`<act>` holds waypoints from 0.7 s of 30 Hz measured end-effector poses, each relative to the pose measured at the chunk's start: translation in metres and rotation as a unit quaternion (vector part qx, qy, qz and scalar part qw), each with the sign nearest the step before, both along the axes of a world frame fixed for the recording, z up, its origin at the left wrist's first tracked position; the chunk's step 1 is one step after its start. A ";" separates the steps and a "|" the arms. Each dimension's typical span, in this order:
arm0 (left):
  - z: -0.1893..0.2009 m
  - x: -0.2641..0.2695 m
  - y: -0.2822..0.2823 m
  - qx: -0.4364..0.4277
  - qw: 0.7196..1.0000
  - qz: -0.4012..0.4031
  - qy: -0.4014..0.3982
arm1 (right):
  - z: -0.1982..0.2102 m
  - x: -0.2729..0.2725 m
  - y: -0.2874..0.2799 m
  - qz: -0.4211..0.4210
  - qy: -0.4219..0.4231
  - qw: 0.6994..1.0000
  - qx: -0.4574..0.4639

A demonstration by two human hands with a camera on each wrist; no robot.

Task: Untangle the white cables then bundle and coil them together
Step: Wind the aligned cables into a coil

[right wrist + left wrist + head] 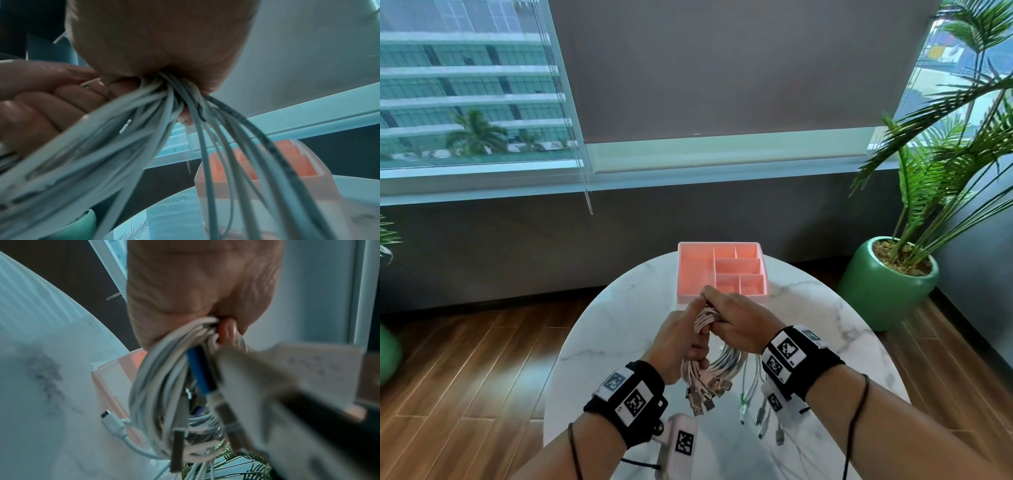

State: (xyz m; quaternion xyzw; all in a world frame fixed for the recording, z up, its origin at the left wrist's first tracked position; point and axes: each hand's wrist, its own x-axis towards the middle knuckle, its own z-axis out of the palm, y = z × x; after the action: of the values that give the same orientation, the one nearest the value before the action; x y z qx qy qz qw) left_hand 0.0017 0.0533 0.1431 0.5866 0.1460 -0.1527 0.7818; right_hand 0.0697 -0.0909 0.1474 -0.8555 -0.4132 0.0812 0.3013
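Both wrists carried black bands with square-coded tags. Left hand [681, 342] and right hand [739, 322] met above the round marble table [619, 325], fingers of both curled tight around one bundle of white cables [703, 323]. Left hand gripped the bundle from the left side, right hand closed over its top from the right; the two hands touched at the knuckles.

Below the grip, cable loops [726, 363] hung down between the wrists. Connector ends [705, 394] dangled free just above the tabletop; a few thinner leads [753, 401] trailed lower on the right. Left wrist view showed the coil [156, 386] hanging from the fist, one plug [112, 421] lying on the marble. Right wrist view showed strands [170, 104] fanning out from the closed fist.

Pink divided organizer tray [693, 270] sat just beyond the hands at the far edge. Potted palm in green pot [883, 284] stood on the floor to the right.
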 end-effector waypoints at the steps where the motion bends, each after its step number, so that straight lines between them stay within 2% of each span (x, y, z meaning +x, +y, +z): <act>1: 0.001 0.001 0.001 0.008 1.000 0.001 -0.004 | 0.000 0.001 0.000 0.001 0.009 1.000 0.008; 3: 0.003 0.001 0.003 0.017 1.000 0.007 -0.006 | -0.002 0.005 -0.003 -0.009 0.054 0.998 0.040; 5: 0.006 0.002 0.006 0.001 1.000 0.027 0.005 | -0.008 0.010 -0.008 -0.038 0.157 0.980 0.114; 8: 0.009 0.008 0.016 -0.042 0.997 0.062 0.026 | -0.021 0.009 -0.016 -0.087 0.301 0.928 0.202; 12: 0.012 0.014 0.035 -0.102 0.989 0.098 0.038 | -0.039 0.003 -0.027 -0.136 0.400 0.874 0.241; 15: 0.016 0.014 0.041 -0.096 0.989 0.107 0.039 | -0.047 0.001 -0.030 -0.161 0.463 0.820 0.295; 17: 0.017 0.014 0.042 -0.103 0.988 0.106 0.038 | -0.050 -0.001 -0.025 -0.170 0.463 0.815 0.305; 21: 0.019 0.014 0.041 -0.124 0.984 0.123 0.031 | -0.058 -0.006 -0.011 -0.218 0.384 0.860 0.255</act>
State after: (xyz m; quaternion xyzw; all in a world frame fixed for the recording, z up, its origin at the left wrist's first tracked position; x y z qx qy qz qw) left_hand 0.0161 0.0941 0.1616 0.4577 0.2208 -0.0907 0.8565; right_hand 0.0638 -0.1023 0.0895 -0.7183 -0.0738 0.2270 0.6534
